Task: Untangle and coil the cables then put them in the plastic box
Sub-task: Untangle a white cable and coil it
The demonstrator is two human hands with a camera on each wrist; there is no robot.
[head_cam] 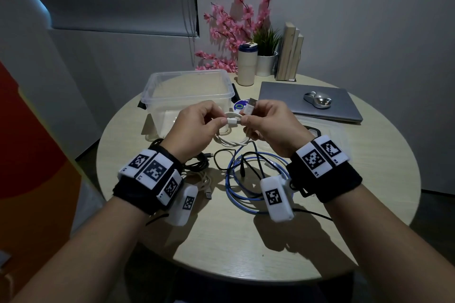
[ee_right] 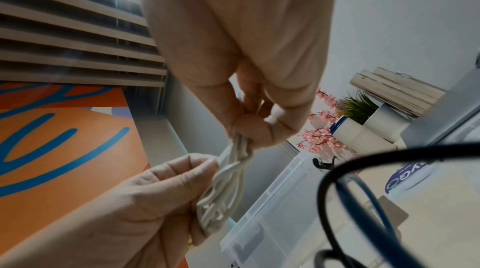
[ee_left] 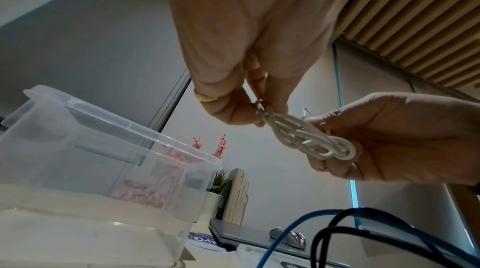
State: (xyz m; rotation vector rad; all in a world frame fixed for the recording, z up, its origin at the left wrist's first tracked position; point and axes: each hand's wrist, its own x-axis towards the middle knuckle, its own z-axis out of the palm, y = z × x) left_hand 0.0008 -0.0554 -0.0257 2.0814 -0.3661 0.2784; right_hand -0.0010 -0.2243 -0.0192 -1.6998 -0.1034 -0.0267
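Note:
Both hands hold a coiled white cable (head_cam: 232, 141) above the round table (head_cam: 344, 174), just in front of the clear plastic box (head_cam: 157, 88). My left hand (head_cam: 197, 125) pinches one side of the coil (ee_left: 306, 139). My right hand (head_cam: 268, 125) pinches the other side (ee_right: 231, 178), with a USB plug (head_cam: 249, 106) sticking up above its fingers. A small white connector (head_cam: 232, 121) sits between the two thumbs. On the table below lie a blue cable (head_cam: 236, 189), a thin black cable (head_cam: 248, 167), a bundled black cable (head_cam: 197, 162) and a beige cable (head_cam: 204, 182).
A closed grey laptop (head_cam: 290, 96) with a silver mouse (head_cam: 317, 99) lies at the right back. Behind stand a white tumbler (head_cam: 246, 64), a potted plant (head_cam: 266, 56), pink flowers (head_cam: 236, 22) and books (head_cam: 289, 51). A round sticker (head_cam: 240, 106) lies by the box.

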